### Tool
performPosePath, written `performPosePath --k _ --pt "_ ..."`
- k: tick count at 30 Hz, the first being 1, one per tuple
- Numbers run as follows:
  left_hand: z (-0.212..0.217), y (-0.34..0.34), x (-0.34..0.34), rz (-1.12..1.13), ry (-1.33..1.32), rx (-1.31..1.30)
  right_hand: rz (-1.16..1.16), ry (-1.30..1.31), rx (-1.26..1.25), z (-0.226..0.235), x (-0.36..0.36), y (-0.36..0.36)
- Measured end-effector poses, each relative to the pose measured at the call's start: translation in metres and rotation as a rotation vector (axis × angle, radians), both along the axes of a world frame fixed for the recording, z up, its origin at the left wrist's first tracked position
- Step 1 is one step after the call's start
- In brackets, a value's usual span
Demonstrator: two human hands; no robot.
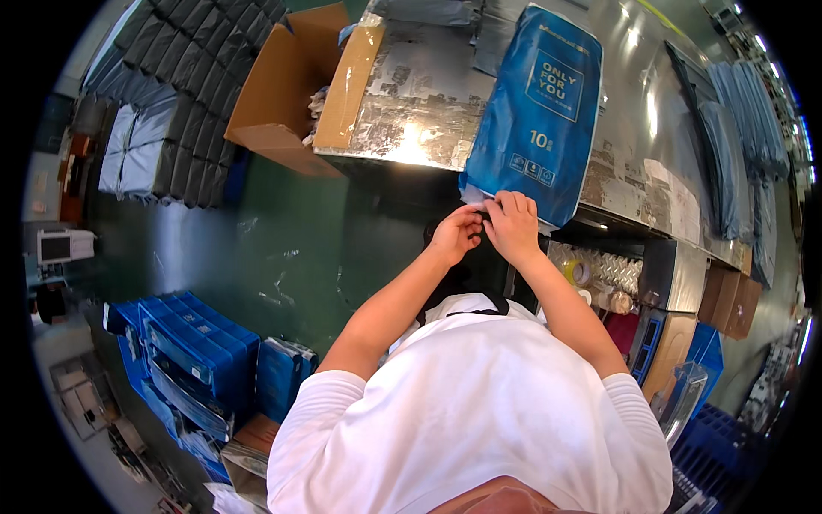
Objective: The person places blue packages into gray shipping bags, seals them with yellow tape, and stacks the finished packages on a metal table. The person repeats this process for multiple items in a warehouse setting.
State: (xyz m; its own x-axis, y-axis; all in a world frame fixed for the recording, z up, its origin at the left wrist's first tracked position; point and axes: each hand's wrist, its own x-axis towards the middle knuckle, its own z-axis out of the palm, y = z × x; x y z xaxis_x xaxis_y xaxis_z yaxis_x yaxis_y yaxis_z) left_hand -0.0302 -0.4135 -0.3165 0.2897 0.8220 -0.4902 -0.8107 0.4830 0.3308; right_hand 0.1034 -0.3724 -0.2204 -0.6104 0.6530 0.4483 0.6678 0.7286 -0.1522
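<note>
A large blue plastic package with pale printing lies lengthwise on the metal worktable, its near end reaching the table's front edge. Both hands meet at its near left corner, where a bit of whitish film shows. My left hand has its fingers curled and its fingertips at that corner. Just beside it, my right hand is bent with its fingers closed against the package's near end. Whatever lies between the fingertips is too small and covered to make out.
Left on the metal worktable is an open cardboard box. Grey wrapped bundles are stacked at the far left; blue crates stand on the green floor. Flat bluish-grey packs lie at right. A shelf below holds tape rolls.
</note>
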Motion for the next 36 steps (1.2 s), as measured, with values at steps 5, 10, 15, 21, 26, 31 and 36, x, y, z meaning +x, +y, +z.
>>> performPosePath --k 5,10,15,21,26,31,36 --pt "0.015 -0.008 0.005 0.044 0.135 -0.008 0.035 -0.101 0.152 -0.017 -0.006 0.017" --pt "0.016 -0.002 0.015 0.303 0.33 -0.041 0.13 -0.161 0.106 -0.015 -0.01 0.026" --pt "0.012 0.011 0.022 0.147 0.34 -0.078 0.099 -0.111 0.025 -0.019 -0.013 0.024" --pt "0.005 0.011 0.022 0.228 0.32 -0.085 0.097 -0.125 -0.026 -0.015 -0.015 0.024" --pt "-0.01 -0.008 0.007 0.138 0.371 -0.09 0.103 -0.129 -0.046 -0.013 -0.015 0.026" --pt "0.018 -0.001 0.016 0.142 0.319 -0.103 0.096 -0.131 -0.058 -0.013 -0.016 0.023" --pt "0.001 0.018 0.023 0.178 0.597 0.006 0.108 -0.168 -0.039 -0.015 -0.015 0.026"
